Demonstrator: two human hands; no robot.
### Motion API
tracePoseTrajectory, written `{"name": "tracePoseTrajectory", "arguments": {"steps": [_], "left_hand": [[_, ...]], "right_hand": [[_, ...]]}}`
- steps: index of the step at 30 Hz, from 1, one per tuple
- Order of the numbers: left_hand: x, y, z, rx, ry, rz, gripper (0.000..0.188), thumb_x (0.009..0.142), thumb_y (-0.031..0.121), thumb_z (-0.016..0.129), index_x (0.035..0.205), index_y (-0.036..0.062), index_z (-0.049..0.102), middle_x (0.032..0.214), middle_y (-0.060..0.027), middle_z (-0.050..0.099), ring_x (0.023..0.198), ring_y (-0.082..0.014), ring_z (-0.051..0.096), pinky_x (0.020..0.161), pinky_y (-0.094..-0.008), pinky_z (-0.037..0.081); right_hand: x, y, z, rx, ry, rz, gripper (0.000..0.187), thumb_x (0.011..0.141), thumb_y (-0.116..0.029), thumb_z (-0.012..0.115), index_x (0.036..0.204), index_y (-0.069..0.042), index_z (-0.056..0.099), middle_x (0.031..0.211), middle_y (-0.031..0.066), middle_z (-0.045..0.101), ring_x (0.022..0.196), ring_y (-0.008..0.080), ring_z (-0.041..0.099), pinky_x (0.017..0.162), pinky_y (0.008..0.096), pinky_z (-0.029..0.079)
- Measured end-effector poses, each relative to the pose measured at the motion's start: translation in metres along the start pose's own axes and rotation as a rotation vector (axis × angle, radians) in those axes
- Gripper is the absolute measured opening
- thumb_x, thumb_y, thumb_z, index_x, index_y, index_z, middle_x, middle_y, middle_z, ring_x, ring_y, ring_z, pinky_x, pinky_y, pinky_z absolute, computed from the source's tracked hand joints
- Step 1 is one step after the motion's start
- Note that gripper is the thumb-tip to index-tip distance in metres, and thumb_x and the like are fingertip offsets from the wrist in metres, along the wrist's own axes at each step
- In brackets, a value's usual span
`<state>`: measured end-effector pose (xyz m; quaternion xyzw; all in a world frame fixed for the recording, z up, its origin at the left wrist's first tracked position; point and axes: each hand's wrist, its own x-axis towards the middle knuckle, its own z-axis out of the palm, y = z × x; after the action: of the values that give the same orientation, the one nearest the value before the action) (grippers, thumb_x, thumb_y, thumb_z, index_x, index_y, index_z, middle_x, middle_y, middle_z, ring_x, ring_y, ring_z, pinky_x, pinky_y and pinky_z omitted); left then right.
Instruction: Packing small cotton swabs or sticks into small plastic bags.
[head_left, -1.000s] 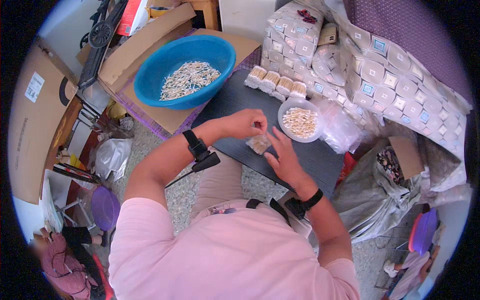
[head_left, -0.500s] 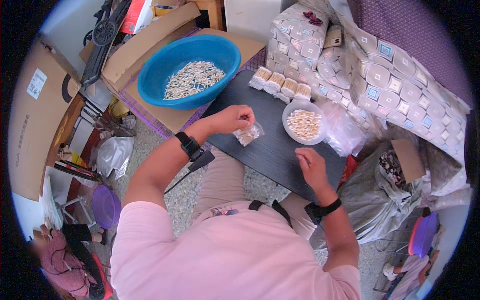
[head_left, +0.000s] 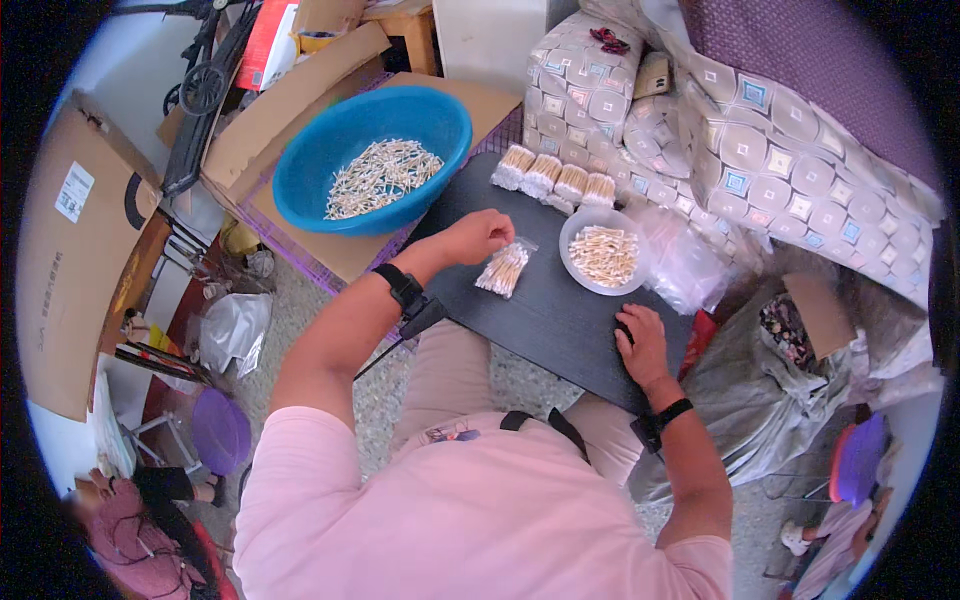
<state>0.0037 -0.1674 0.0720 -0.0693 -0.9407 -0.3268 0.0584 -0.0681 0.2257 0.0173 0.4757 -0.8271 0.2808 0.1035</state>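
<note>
A small clear bag of cotton swabs point(head_left: 505, 270) lies on the dark tabletop point(head_left: 560, 345). Just beyond its upper left side is my left hand point(head_left: 482, 236), its fingers curled together. Whether they pinch anything is hidden. My right hand point(head_left: 643, 340) rests on the tabletop near its right edge, fingers somewhat spread and holding nothing. Between and beyond my hands stands a translucent round bowl point(head_left: 570, 262) with loose cotton swabs point(head_left: 604, 254). Several packed bundles of swabs point(head_left: 556, 180) stand in a row at the table's far edge.
A large blue basin point(head_left: 300, 190) holding many swabs sits on cardboard point(head_left: 350, 262) to the left. Clear plastic bags point(head_left: 685, 262) lie right of the bowl. Patterned cloth-covered bulk point(head_left: 770, 150) borders the far right, with a grey cloth-covered heap point(head_left: 745, 410) nearer. At the lower left is another person point(head_left: 140, 535).
The swab bag, earlier at my left fingers, now lies flatter on the table. My right hand has come down onto the tabletop. The whole view has shifted slightly.
</note>
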Motion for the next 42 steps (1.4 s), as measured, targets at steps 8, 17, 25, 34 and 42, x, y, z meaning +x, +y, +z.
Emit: {"name": "tracePoseTrajectory", "arguments": {"steps": [8, 17, 25, 34, 42], "left_hand": [[0.011, -0.002, 0.012, 0.106, -0.095, -0.082, 0.042, 0.076, 0.01, 0.068, 0.117, 0.009, 0.06, 0.107, -0.0167, 0.056, 0.097, -0.0318, 0.056, 0.087, -0.0381, 0.046], [0.02, -0.022, 0.027, 0.208, -0.163, 0.013, 0.046, 0.077, 0.013, 0.067, 0.122, 0.0145, 0.059, 0.121, -0.0182, 0.052, 0.117, -0.0356, 0.049, 0.101, -0.0393, 0.04], [0.021, -0.022, 0.022, 0.221, -0.161, 0.008, 0.03, 0.077, 0.014, 0.067, 0.106, 0.011, 0.063, 0.112, -0.0168, 0.055, 0.109, -0.0361, 0.052, 0.097, -0.041, 0.042], [-0.034, 0.032, 0.044, 0.244, 0.137, 0.012, 0.066, 0.072, 0.019, 0.076, 0.13, 0.007, 0.048, 0.128, -0.0208, 0.046, 0.118, -0.0389, 0.045, 0.1, -0.0439, 0.039], [-0.049, 0.013, 0.066, 0.265, 0.247, -0.07, 0.076, 0.072, 0.017, 0.077, 0.138, 0.0061, 0.04, 0.137, -0.0209, 0.04, 0.125, -0.039, 0.04, 0.105, -0.0455, 0.034]], "right_hand": [[-0.001, 0.0, 0.0, -0.01, 0.0, 0.04, 0.031, 0.078, -0.013, 0.066, 0.108, -0.006, 0.061, 0.119, 0.0127, 0.056, 0.115, 0.0334, 0.049, 0.1, 0.0463, 0.038], [-0.001, -0.003, -0.001, -0.01, 0.012, 0.074, 0.029, 0.078, -0.013, 0.066, 0.106, -0.007, 0.061, 0.119, 0.0117, 0.056, 0.115, 0.0324, 0.049, 0.099, 0.0449, 0.038], [0.0, -0.003, 0.0, 0.014, -0.01, 0.088, 0.03, 0.079, -0.014, 0.065, 0.107, -0.006, 0.062, 0.119, 0.0117, 0.057, 0.116, 0.0328, 0.049, 0.1, 0.0452, 0.038], [-0.002, 0.0, -0.001, 0.013, 0.007, 0.105, 0.029, 0.079, -0.015, 0.065, 0.106, -0.006, 0.062, 0.119, 0.0118, 0.057, 0.116, 0.0331, 0.049, 0.1, 0.0455, 0.038], [0.0, -0.001, -0.004, 0.036, 0.024, 0.089, 0.028, 0.079, -0.014, 0.064, 0.105, -0.005, 0.061, 0.118, 0.0119, 0.057, 0.115, 0.0325, 0.05, 0.098, 0.045, 0.039]]}}
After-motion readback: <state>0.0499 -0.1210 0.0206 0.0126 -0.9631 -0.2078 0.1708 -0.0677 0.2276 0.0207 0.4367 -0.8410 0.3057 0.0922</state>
